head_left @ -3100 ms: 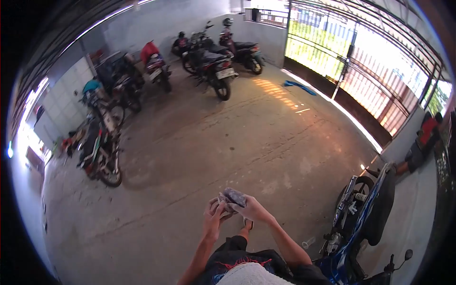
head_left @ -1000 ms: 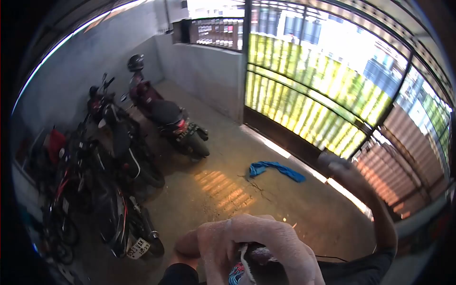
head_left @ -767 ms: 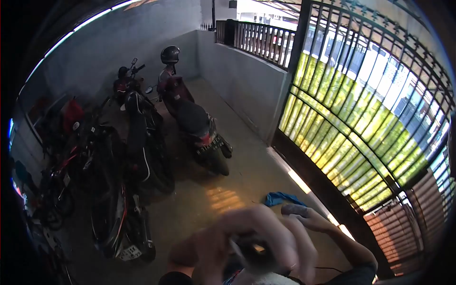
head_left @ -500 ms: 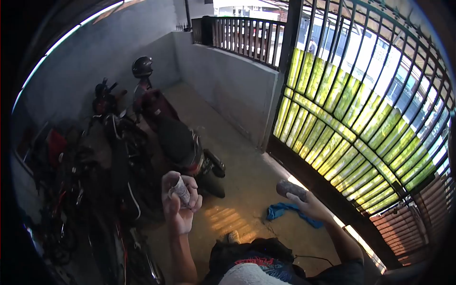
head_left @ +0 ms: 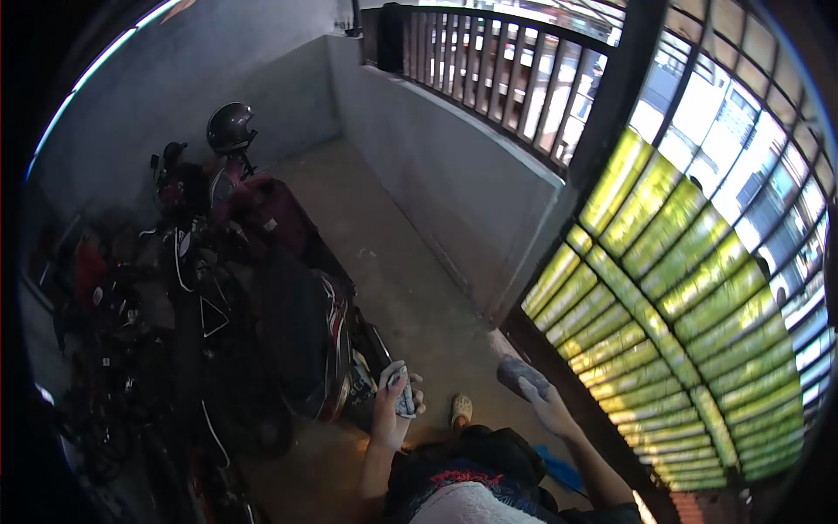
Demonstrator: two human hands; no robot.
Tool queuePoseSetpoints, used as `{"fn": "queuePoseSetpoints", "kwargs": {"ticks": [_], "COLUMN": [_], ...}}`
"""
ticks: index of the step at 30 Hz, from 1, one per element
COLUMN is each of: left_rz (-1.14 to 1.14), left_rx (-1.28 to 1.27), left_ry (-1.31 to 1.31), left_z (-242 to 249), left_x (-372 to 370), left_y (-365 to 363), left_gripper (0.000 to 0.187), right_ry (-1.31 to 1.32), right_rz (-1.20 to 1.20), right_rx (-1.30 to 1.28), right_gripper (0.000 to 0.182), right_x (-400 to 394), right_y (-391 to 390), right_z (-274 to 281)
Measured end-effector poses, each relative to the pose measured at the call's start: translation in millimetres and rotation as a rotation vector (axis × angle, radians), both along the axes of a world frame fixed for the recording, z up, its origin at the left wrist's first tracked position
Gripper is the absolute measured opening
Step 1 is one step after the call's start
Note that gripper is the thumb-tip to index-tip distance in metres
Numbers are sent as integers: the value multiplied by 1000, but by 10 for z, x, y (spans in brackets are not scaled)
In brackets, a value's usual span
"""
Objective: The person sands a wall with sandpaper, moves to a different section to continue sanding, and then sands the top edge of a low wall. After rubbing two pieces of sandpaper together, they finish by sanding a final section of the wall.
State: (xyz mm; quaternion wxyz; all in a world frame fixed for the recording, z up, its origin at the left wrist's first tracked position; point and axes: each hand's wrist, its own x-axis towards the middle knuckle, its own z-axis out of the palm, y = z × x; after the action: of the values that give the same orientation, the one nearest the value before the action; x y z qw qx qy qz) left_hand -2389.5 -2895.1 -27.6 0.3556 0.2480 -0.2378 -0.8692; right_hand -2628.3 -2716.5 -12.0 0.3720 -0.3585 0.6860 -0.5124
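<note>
My left hand (head_left: 386, 426) is wrapped round a short grey cylinder with a mottled surface (head_left: 403, 395), held upright near the rear of a parked scooter (head_left: 301, 332). To its right, my right hand (head_left: 552, 409) grips a darker grey, rounded cylinder (head_left: 517, 374), tilted up and to the left, in front of the gate's lower edge. The two cylinders are apart. Their exact kind I cannot tell.
More motorbikes (head_left: 122, 349) crowd the left side, and a dark helmet (head_left: 230, 127) rests on the scooter. A low grey wall (head_left: 454, 175) meets the barred gate (head_left: 663, 332) on the right. My clog (head_left: 462, 407) and a blue cloth (head_left: 559, 468) show below.
The view has shifted forward, bringing the scooter, wall and gate nearer. My left hand now appears farther right and lower, closer to my right hand. Both hands keep their cylinders.
</note>
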Motion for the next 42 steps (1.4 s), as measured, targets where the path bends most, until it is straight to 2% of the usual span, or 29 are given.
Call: {"fn": "queuePoseSetpoints", "kwargs": {"ticks": [4,7,9,12,16,20,22,26,28,31,34,40,42], "left_rz": [117,169,162,201,175,172,193,139,145,210,284,316,335], "left_rx": [7,-46,-102,-141,-162,-140,-225,-285,-244,-208,-128,-120,-106], "left_ry": [-40,-144,-312,-349,-300,-341,-424,-433,-450,-359,-328,-309,-305], "left_z": [155,121,21,-179,-343,-194,-96,74,-17,-206,-205,-38,-57], "left_x": [-667,-1001,-1196,-1526,-1975,-2355,-2503,-2753,-2905,-3195,-3564,-4038,-4122], "left_y": [-683,-1187,-1590,-2219,-3279,-4502,-5095,-6176,-6698,-7490,-8299,-9852,-10357], "left_gripper": [31,32,37,40,39,41,39,38,39,38,38,39,37], "right_ry": [21,-141,-233,-315,-403,-452,-500,-595,-615,-623,-723,-879,-824], "right_rz": [163,335,422,465,469,479,518,498,403,404,380,271,287], "right_rx": [-18,33,83,70,48,15,-17,-32,148,44,75,144,132], "right_gripper": [47,46,44,42,41,41,40,40,41,40,39,38,38], "right_x": [-584,-919,-1103,-1386,-1716,-1966,-2101,-2342,-2494,-2715,-3050,-3471,-3558], "right_y": [-1219,-2084,-2630,-3441,-4645,-5873,-6432,-7497,-8045,-8913,-9791,-11423,-11940], "right_z": [252,417,387,151,-9,36,139,204,146,92,-51,293,375]}}
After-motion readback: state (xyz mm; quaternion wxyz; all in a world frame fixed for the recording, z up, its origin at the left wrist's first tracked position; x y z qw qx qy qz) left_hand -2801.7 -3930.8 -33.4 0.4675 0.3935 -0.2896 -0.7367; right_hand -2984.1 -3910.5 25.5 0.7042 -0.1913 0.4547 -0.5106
